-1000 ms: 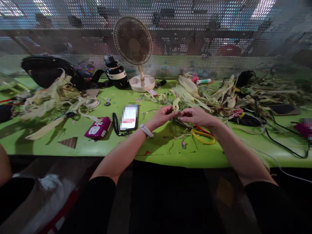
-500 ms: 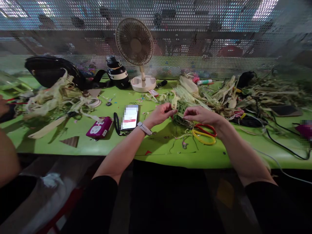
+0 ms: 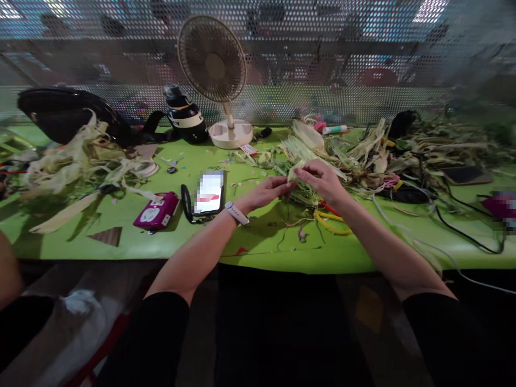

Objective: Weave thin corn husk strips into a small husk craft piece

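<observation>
My left hand (image 3: pixel 267 192), with a pale band on its wrist, pinches the lower end of a small pale piece of corn husk (image 3: pixel 295 171). My right hand (image 3: pixel 322 181) grips the same piece from the other side, its thumb and fingers close to my left fingertips. Fingers cover part of the piece. Under and behind both hands lies a heap of green shredded strands (image 3: pixel 305 194) with dry husks. Scissors with a yellow handle loop (image 3: pixel 332 224) rest below my right hand, partly hidden by my forearm.
To the left are a phone (image 3: pixel 209 193), a purple case (image 3: pixel 157 211) and a pile of husks (image 3: pixel 76 156). A fan (image 3: pixel 230 135) and a black bottle (image 3: pixel 187 121) stand at the back. Cables (image 3: pixel 459 231) run along the right. Another person's arm (image 3: pixel 8 269) shows at far left.
My right hand has moved up and left, closing onto the husk piece beside my left hand. The right forearm now covers more of the scissors. The view has shifted slightly.
</observation>
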